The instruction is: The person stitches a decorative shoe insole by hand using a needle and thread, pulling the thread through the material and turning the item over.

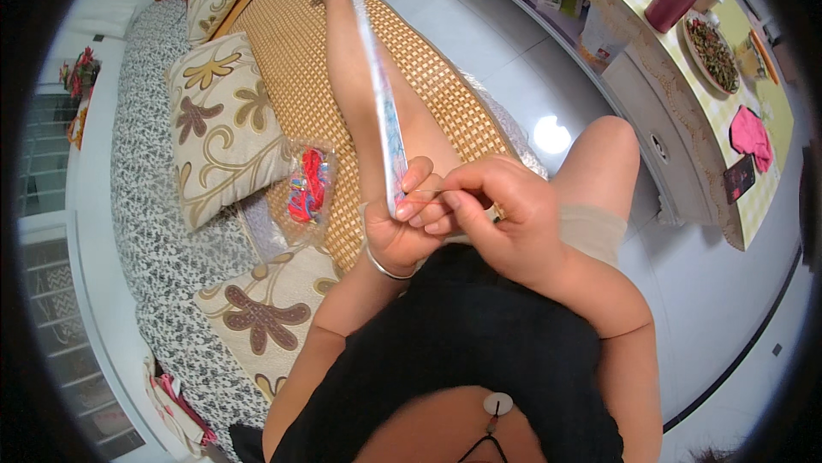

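Across the left side of the frame, a sofa with a flowered cover (154, 249) is seen, and at the upper right a table (676, 69) with a checked cloth is placed. On the sofa, a woven mat (287, 22) is spread, and a leaf-patterned cushion (227, 125) is laid at its left edge. Near the centre, a long thin panel (387, 112) is seen almost from its edge; its lower end is pinched between the thumb and fingers of the left hand (402, 232). It is judged to be light and rather stiff along its length, but easily bent or creased, so it is best taken by the margin. Left of the knees, a clear packet of coloured threads (310, 185) is rested; softness and easy tangling are to be expected. By the closed thumb and forefinger of the right hand (514, 215), a thin strand (432, 192) seems to be gripped; whether a needle is included cannot be told.
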`<state>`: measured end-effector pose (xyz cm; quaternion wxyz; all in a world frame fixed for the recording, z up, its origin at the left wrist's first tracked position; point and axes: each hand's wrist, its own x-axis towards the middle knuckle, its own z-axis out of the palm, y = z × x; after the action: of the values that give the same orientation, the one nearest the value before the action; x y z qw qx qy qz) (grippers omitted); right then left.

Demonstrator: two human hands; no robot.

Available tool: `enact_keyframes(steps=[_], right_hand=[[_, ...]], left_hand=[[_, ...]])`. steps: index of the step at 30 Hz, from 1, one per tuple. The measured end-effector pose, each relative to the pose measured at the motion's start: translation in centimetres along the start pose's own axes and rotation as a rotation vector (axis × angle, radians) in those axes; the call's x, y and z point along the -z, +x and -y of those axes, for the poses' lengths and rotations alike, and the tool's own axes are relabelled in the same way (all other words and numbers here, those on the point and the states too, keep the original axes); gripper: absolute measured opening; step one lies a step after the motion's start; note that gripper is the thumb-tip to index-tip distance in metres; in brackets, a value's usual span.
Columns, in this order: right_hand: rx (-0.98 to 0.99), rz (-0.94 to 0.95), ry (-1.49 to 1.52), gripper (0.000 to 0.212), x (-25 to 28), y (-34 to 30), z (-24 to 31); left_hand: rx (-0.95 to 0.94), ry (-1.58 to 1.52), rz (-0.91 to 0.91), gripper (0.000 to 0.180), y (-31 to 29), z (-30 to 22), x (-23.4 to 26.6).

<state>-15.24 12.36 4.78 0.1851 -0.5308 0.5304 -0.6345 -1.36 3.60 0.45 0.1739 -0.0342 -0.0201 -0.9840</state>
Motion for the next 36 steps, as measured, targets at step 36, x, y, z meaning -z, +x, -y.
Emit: enact_keyframes(steps=[36], right_hand=[[0.233, -0.023, -0.002, 0.012, -2.7, 1.0, 1.1]], left_hand=[[-0.009, -0.219, 0.175, 0.009, 0.9, 0.9, 2.1]])
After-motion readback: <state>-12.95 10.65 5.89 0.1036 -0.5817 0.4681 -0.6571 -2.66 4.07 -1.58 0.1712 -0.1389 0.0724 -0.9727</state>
